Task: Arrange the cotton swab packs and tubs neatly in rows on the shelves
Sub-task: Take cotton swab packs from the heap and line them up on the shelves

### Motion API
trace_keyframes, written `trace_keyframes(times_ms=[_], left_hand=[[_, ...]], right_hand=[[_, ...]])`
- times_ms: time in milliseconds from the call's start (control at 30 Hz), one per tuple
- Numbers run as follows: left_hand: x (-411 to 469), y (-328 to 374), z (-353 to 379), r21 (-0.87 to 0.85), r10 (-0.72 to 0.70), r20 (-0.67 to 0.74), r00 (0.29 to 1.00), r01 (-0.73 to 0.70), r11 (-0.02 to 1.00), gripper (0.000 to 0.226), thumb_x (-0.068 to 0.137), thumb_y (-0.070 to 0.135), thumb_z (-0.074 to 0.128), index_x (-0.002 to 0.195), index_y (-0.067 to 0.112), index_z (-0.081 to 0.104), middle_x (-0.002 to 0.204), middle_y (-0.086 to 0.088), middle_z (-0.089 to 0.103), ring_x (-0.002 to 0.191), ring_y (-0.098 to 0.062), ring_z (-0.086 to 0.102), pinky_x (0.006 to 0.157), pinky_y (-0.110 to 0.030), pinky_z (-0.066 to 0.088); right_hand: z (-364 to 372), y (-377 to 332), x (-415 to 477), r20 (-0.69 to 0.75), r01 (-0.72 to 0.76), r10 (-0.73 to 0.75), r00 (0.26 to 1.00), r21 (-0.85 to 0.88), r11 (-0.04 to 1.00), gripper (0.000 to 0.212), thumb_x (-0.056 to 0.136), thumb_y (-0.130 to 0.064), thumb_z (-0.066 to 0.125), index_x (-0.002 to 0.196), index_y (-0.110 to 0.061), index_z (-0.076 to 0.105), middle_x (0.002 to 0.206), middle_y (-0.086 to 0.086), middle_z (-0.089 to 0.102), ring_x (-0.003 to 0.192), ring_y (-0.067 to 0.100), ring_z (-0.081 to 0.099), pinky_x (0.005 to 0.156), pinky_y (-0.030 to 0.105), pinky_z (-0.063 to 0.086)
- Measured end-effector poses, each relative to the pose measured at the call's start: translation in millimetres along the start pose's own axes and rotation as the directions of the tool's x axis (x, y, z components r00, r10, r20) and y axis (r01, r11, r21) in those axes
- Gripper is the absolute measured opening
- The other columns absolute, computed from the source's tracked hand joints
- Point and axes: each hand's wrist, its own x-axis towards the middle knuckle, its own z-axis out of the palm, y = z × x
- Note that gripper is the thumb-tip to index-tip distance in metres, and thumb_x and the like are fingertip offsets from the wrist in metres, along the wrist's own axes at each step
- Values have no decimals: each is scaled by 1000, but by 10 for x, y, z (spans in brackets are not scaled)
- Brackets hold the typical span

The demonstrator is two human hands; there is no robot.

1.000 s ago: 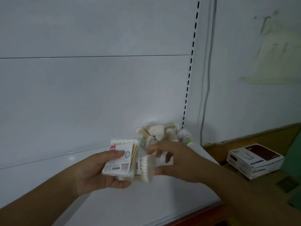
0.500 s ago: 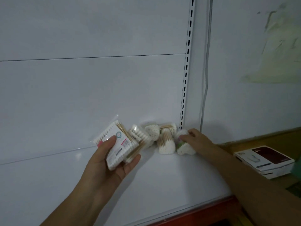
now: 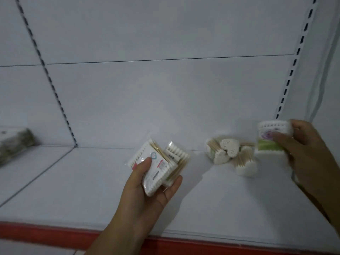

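Lower centre, the left hand (image 3: 147,196) is clasping two swab packs (image 3: 156,168), while at right the right hand (image 3: 309,153) is pinching a third pack (image 3: 270,138) above the shelf's (image 3: 92,190) loose pile (image 3: 231,153); being light and slippery-wrapped, they're likely wanting gripping across the flat faces.

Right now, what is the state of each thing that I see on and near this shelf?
left hand, holds the flat packs above the shelf
flat packs, two or more, stacked askew
right hand, holds the green-label pack
green-label pack, lifted, blurred
tubs, loose heap by the back wall, not in a row
shelf, carries the heap
bundle, lying at far left, blurred
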Motion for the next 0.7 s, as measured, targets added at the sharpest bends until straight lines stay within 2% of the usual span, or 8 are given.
trace_keyframes(times_ms=[33,100,233,333,367,533,600,700], left_hand=[[-42,85,-49,-22,10,-12,1000,-10,1000,28,69,23,64,95,13,69,98,-13,73,82,-28,72,70,-48,59],[-126,321,-176,-49,33,-23,999,-34,998,23,71,21,61,88,11,73,96,-15,73,80,-29,72,72,-49,57],[-301,979,-628,-59,94,-89,992,-99,993,39,71,23,63,107,11,66,107,-15,71,85,-30,71,74,-46,58],[-565,1575,-1126,-74,169,-145,975,-181,981,41,71,23,64,111,12,64,108,-16,71,85,-30,72,75,-45,58],[-686,1780,-1317,-74,192,-167,967,-207,976,40,72,23,63,111,13,64,106,-16,72,84,-30,72,74,-45,58],[-1245,2691,-2294,-74,266,-224,937,-289,955,43,74,25,59,115,10,64,109,-16,71,92,-31,68,66,-41,59],[-1388,2950,-2537,-92,268,-239,933,-296,951,41,74,25,59,113,11,64,110,-16,71,93,-31,69,69,-40,59],[-1517,3241,-2762,-119,257,-269,928,-297,947,42,72,26,59,111,10,64,110,-17,71,102,-34,66,80,-44,57]], right_hand=[[179,-77,-61,62,-8,5,998,40,999,78,32,-73,82,95,-36,55,107,6,64,88,26,65,70,45,55],[618,-167,-195,170,-14,-2,985,95,995,82,23,-75,81,91,-42,49,109,4,61,86,24,66,62,42,58],[1667,-299,-556,395,-43,-25,918,164,986,46,59,-51,74,95,-37,49,112,7,62,79,20,70,54,37,59],[2565,-351,-896,515,-66,-26,857,160,985,55,56,-60,78,100,-35,57,101,-2,70,84,18,72,68,43,61],[2883,-375,-1038,536,-76,-17,844,151,986,57,54,-63,78,101,-37,58,98,-5,71,85,18,71,72,44,60],[4412,-357,-1650,593,-107,13,805,124,987,31,79,-34,70,103,-44,54,106,-4,68,87,13,70,74,34,59],[4835,-368,-1853,618,-99,15,786,102,990,30,82,-30,71,99,-49,54,107,-4,67,88,14,70,78,39,59],[5281,-392,-2046,625,-13,15,781,-8,1000,38,80,-33,75,105,-48,50,104,-5,65,84,9,69,74,32,59]])
